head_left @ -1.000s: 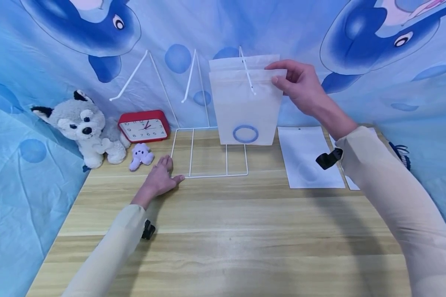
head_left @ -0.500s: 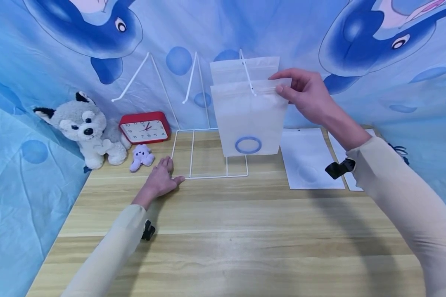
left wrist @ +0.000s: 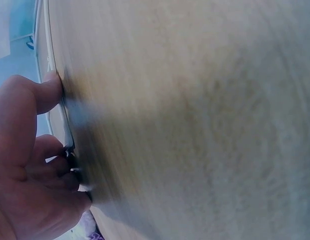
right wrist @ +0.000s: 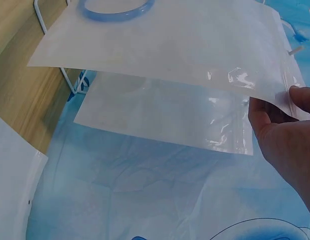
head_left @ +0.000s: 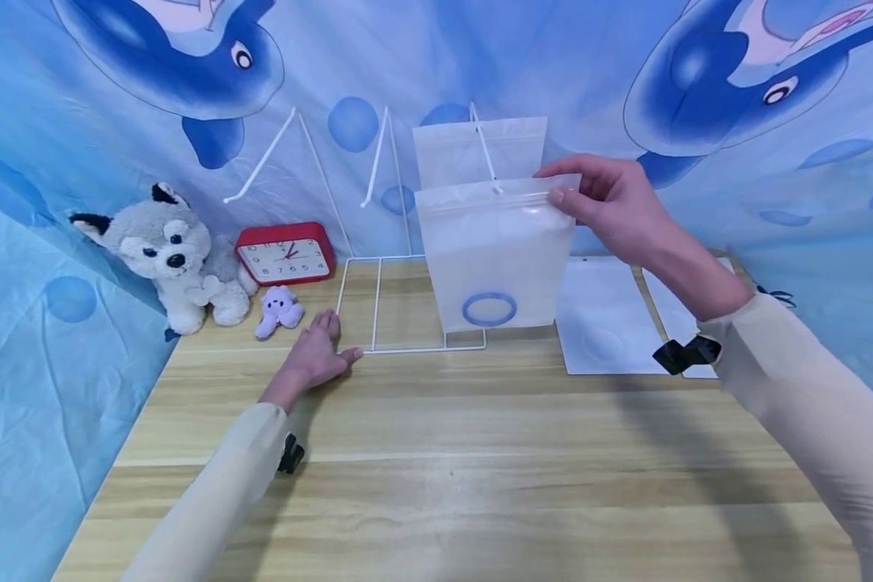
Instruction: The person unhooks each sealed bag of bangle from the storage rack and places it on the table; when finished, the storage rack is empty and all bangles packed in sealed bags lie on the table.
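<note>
My right hand point(head_left: 614, 202) pinches the top right corner of a frosted white zip bag point(head_left: 495, 250) between thumb and fingers. A blue ring point(head_left: 489, 309) shows low on the bag. The bag is at the front tip of the right arm of a white wire rack point(head_left: 422, 351). Behind it, a second zip bag point(head_left: 436, 153) hangs farther back on that arm. In the right wrist view both bags point(right wrist: 160, 110) appear one beyond the other. My left hand point(head_left: 313, 352) rests at the rack's front left corner, its thumb touching the base wire point(left wrist: 50, 45).
White bags point(head_left: 607, 315) lie flat at the table's right. A red alarm clock point(head_left: 285, 252), a purple octopus plush point(head_left: 278, 310) and a grey husky plush point(head_left: 170, 259) stand at the left. Two more rack arms point(head_left: 262, 158) stick out forward. A blue patterned cloth point(head_left: 582, 73) hangs behind.
My right hand has drawn the front bag forward along the rack's arm, widening the gap from the bag behind it. The left hand stays in place.
</note>
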A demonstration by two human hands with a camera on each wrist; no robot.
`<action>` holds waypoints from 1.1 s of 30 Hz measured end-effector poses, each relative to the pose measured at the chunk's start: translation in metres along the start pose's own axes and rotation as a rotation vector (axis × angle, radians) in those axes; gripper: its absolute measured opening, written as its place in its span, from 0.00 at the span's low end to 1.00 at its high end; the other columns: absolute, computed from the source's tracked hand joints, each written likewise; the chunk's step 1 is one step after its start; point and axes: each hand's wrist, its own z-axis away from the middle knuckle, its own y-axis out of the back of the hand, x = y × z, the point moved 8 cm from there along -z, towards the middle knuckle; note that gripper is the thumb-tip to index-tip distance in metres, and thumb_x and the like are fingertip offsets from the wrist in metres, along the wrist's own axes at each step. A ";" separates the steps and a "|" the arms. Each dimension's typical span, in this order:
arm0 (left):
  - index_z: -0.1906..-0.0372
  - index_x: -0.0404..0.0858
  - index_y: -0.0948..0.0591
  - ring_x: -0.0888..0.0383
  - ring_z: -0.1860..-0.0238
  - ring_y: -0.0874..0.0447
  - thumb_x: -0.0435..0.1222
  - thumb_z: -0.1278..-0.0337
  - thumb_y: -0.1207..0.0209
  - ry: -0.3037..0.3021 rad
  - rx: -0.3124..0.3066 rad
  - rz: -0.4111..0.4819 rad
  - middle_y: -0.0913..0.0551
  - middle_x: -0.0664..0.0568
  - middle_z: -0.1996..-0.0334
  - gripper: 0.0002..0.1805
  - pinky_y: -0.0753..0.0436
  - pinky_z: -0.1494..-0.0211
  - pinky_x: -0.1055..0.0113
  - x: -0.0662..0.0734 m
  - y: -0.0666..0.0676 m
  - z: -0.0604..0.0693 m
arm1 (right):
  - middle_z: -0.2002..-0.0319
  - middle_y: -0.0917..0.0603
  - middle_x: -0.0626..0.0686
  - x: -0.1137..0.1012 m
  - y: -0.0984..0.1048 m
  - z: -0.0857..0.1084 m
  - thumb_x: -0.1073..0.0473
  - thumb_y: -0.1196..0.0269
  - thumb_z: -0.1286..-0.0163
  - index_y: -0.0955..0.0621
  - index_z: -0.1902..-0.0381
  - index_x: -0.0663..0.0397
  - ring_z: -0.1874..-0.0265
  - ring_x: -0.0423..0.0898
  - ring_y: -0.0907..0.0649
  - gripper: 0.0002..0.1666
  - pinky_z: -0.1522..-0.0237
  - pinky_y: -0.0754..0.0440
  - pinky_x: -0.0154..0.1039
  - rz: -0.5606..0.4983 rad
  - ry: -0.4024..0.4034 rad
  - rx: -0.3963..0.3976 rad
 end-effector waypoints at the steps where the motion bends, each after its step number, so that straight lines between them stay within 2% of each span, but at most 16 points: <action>1: 0.24 0.23 0.49 0.33 0.23 0.64 0.49 0.32 0.41 0.001 -0.002 0.003 0.58 0.30 0.23 0.48 0.58 0.24 0.39 0.000 0.000 0.000 | 0.66 0.16 0.54 -0.001 0.000 0.001 0.59 0.39 0.25 0.15 0.43 0.46 0.71 0.49 0.20 0.15 0.70 0.22 0.34 -0.004 0.001 -0.001; 8: 0.24 0.23 0.50 0.33 0.23 0.65 0.49 0.32 0.41 0.011 -0.007 0.006 0.59 0.30 0.23 0.48 0.58 0.24 0.39 -0.002 -0.002 0.002 | 0.66 0.15 0.53 -0.007 0.003 0.008 0.63 0.38 0.27 0.14 0.44 0.48 0.69 0.47 0.18 0.16 0.68 0.18 0.31 -0.069 0.029 0.000; 15: 0.24 0.23 0.51 0.34 0.23 0.65 0.50 0.32 0.42 0.003 -0.002 -0.007 0.59 0.30 0.22 0.48 0.58 0.24 0.40 -0.001 -0.002 0.000 | 0.72 0.17 0.55 -0.015 0.009 0.014 0.65 0.38 0.27 0.14 0.46 0.50 0.75 0.45 0.22 0.15 0.75 0.25 0.31 -0.083 0.082 0.000; 21: 0.24 0.23 0.51 0.33 0.23 0.65 0.50 0.31 0.43 -0.009 -0.003 -0.018 0.59 0.29 0.23 0.48 0.58 0.24 0.39 0.000 -0.001 0.000 | 0.66 0.15 0.54 -0.007 0.012 0.029 0.64 0.37 0.27 0.14 0.45 0.48 0.69 0.46 0.17 0.15 0.67 0.16 0.31 -0.089 -0.010 0.002; 26: 0.24 0.23 0.51 0.33 0.23 0.65 0.50 0.31 0.43 -0.010 -0.005 -0.018 0.59 0.29 0.23 0.48 0.58 0.24 0.39 -0.001 -0.001 -0.001 | 0.66 0.15 0.56 0.002 0.013 0.042 0.62 0.37 0.27 0.15 0.44 0.48 0.72 0.47 0.18 0.15 0.73 0.18 0.31 -0.074 -0.057 -0.008; 33: 0.24 0.23 0.51 0.33 0.23 0.65 0.49 0.31 0.43 -0.015 -0.002 -0.025 0.59 0.29 0.23 0.48 0.58 0.24 0.39 -0.002 -0.002 -0.002 | 0.69 0.16 0.55 0.007 0.009 0.062 0.63 0.37 0.27 0.14 0.45 0.48 0.75 0.47 0.22 0.15 0.77 0.24 0.33 -0.046 -0.045 -0.026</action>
